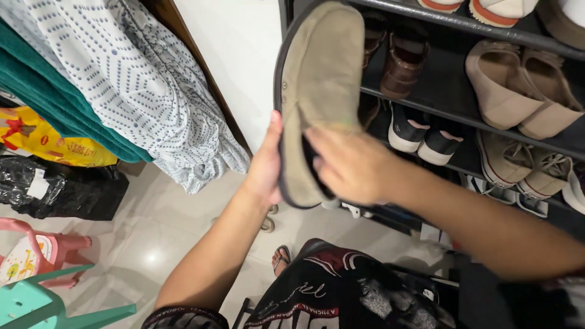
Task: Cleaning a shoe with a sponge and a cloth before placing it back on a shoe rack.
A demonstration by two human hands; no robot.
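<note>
The person is holding a tan slip-on shoe (320, 91) up in front of a dark shoe rack (445, 73), toe pointing up toward the rack's top left corner, heel down at the hands. The left hand (266, 164) is cupping the shoe's dark-edged side from the left, thumb lying up along the rim; its fingers are passing behind the shoe and are hidden. The right hand (347, 164) is wrapping the heel end from the right, fingers curling into or over the opening; whether the fingertips are going inside is hard to tell. Both hands are closed on the shoe.

On the rack's middle shelf, just right of the held shoe, a brown leather shoe (403, 64) is sitting, its mate half covered by the tan shoe. Further right a pair of beige wedge shoes (524, 88) is resting near the shelf's right end. One shelf below, a black-and-white pair of sneakers (420, 131) is showing toes only, and cream lace-up sneakers (524, 164) are lying beside them. The top shelf's shoes are cut off by the frame edge.

To the left, a dotted pale cloth (140, 85) is hanging over a teal one (55, 103), with a black plastic bag (61, 189) below on the tiled floor (158, 244). A pink child's chair (42, 250) and a teal stool (42, 304) are partly cropped at the lower left corner. A sandalled foot (281, 258) is peeking out beneath the arms.
</note>
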